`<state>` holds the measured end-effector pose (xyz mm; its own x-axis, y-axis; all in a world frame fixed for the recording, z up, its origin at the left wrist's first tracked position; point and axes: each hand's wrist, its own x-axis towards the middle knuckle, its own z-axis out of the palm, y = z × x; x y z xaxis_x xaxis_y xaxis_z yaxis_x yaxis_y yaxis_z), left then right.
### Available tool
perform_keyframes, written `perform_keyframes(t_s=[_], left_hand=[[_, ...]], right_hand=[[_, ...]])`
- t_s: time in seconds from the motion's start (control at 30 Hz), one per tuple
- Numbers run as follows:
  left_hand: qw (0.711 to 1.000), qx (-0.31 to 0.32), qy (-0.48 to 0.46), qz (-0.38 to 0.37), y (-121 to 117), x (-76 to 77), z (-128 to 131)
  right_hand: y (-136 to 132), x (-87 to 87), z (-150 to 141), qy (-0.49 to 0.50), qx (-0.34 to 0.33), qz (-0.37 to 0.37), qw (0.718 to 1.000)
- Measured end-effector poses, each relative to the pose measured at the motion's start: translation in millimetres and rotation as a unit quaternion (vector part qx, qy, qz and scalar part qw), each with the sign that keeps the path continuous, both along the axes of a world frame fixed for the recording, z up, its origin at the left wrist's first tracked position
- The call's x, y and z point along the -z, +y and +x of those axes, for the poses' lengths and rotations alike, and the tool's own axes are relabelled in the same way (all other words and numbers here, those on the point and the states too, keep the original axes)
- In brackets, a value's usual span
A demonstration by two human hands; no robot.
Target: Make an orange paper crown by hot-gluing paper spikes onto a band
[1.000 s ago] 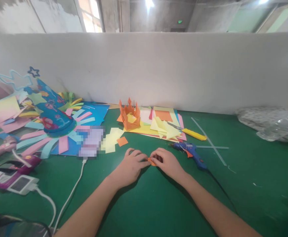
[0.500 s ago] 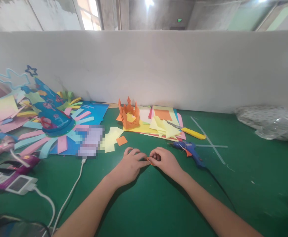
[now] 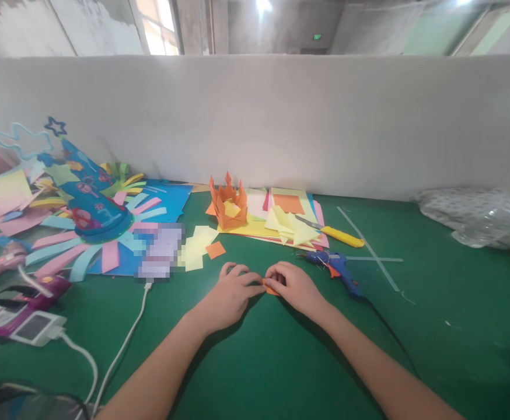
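Both of my hands sit together low on the green felt table, knuckles up, meeting at a small folded piece of orange paper. My left hand pinches its near edge with curled fingers, and my right hand closes on the other side, thumb and forefinger pressed to the paper. The paper lies flat against the felt between the two sets of fingertips, mostly hidden by them, so I cannot tell its exact shape.

Just beyond my right hand lies a blue hot glue gun, its black cord trailing back past my right forearm. Further out in front of both hands stands an orange paper crown with pointed tips, beside a stack of yellow, pink and orange paper sheets, with a yellow-handled utility knife at the stack's right edge. A small loose orange paper square rests ahead of my left hand, touching pale yellow paper scraps. Well off to my left sits a blue decorated paper cone hat on pink and blue paper strips. A white cable runs along beside my left forearm.
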<state>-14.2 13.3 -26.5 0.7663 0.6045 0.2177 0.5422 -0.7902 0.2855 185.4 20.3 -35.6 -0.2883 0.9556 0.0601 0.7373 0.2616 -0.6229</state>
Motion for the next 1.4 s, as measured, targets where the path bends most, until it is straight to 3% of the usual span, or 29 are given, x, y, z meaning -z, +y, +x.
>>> perform_keyframes(t_s=[0.2, 0.43, 0.87, 1.13, 1.4], left_hand=[[1.000, 0.006, -0.003, -0.007, 0, -0.2, 0], [1.000, 0.000, -0.007, -0.007, 1, 2.6, 0], [1.000, -0.003, -0.002, -0.015, 1, 1.5, -1], [1.000, -0.012, 0.005, -0.015, 2, 2.5, -1], [1.000, -0.005, 0.000, -0.008, 1, 4.3, -1]], right_hand=[[-2, -2.4, -3, -0.017, 0.014, -0.018, 1.000], [-7, -0.7, -7, -0.053, -0.002, 0.063, 0.997], [-8, -3.8, -7, -0.059, -0.008, 0.064, 0.996], [-6, 6.0, 3, -0.060, -0.099, 0.130, 0.985], [-3, 11.0, 9, -0.077, -0.147, 0.168, 0.972]])
